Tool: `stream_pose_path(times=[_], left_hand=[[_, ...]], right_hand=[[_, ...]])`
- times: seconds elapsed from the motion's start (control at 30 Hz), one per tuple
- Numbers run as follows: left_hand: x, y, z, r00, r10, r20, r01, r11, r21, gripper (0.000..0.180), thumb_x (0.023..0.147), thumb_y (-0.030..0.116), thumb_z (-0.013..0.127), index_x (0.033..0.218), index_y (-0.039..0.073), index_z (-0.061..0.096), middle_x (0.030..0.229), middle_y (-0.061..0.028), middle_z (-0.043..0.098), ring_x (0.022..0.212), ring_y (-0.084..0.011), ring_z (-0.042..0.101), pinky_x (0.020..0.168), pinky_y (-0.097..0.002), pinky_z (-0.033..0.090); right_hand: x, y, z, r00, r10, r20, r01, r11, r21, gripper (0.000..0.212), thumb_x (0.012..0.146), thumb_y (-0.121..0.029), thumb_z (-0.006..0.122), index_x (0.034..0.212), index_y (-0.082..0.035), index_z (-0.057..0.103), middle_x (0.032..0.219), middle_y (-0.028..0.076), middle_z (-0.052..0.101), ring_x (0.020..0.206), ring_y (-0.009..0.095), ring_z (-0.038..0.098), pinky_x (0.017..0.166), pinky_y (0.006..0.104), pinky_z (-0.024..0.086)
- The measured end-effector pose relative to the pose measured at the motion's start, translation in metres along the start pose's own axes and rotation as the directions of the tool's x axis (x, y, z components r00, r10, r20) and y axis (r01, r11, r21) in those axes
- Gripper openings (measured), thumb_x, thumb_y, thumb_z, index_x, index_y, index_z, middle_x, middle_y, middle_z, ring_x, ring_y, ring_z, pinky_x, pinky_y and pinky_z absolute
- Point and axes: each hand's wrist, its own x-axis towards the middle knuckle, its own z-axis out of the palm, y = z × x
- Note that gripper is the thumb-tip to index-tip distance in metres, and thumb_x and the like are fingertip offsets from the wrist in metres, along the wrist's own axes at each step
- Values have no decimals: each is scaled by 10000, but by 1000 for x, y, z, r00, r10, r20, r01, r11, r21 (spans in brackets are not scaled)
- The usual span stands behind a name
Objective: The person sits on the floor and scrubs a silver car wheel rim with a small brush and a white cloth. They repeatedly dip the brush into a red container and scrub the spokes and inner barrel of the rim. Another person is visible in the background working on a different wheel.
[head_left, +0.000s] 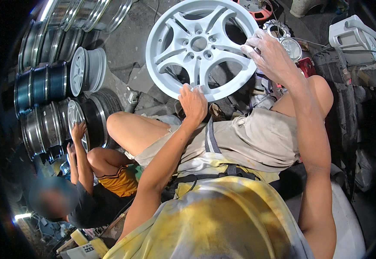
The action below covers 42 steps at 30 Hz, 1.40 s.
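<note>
A pale grey, multi-spoke alloy wheel [199,26] without a tire is tilted face-up in front of my knees. My left hand [192,102] is closed on its near edge, fingertips reaching over the lip by a spoke. At the wheel's right edge, my right hand [271,56] grips the outer lip with bent fingers. White dust coats the fingertips of my right hand. Whether a thin sheet or pad lies under either set of fingers is hidden.
Stacked wheels [39,88] line the left side. Another person's hand [79,129] touches a grey-faced wheel [76,115] there. A second grey wheel [88,71] stands behind it. A white plastic stool [354,36] and a round metal part [290,48] are at the right.
</note>
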Motion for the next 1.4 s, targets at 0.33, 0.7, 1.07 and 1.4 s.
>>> stream_pose_path(times=[0.33, 0.7, 1.07, 1.4], left_hand=[[-4, -4, -2, 994, 103, -33, -101, 994, 39, 238, 957, 193, 579, 1026, 11, 714, 1081, -201, 520, 1051, -379, 492, 823, -504, 384], [-17, -9, -7, 995, 94, 15, -94, 996, -2, 297, 985, 227, 559, 1001, -21, 721, 1115, -219, 534, 1066, -400, 504, 856, -511, 392], [-8, -14, -15, 988, 150, 38, -152, 988, 37, 262, 959, 221, 598, 959, 6, 747, 1116, -184, 562, 1061, -363, 513, 863, -511, 400], [-15, -19, -14, 988, 153, 39, -153, 988, 14, 257, 942, 203, 608, 971, -13, 744, 1142, -190, 562, 1104, -364, 500, 854, -492, 395]], right_hand=[[4, -11, 1, 987, 155, 39, -159, 982, 106, 224, 990, -183, 607, 1019, 25, 687, 981, 177, 587, 919, 366, 616, 829, 453, 496], [-2, -10, 4, 996, 88, 2, -88, 995, 48, 208, 979, -159, 604, 1026, 21, 697, 991, 175, 602, 921, 367, 625, 832, 457, 509], [-4, -11, 0, 993, 103, 54, -105, 994, 31, 243, 985, -193, 608, 1036, 34, 679, 982, 190, 584, 925, 387, 619, 832, 476, 491], [-3, -16, 2, 983, 147, 109, -154, 986, 59, 246, 990, -205, 611, 1054, 16, 697, 1004, 188, 581, 941, 384, 633, 846, 473, 507]])
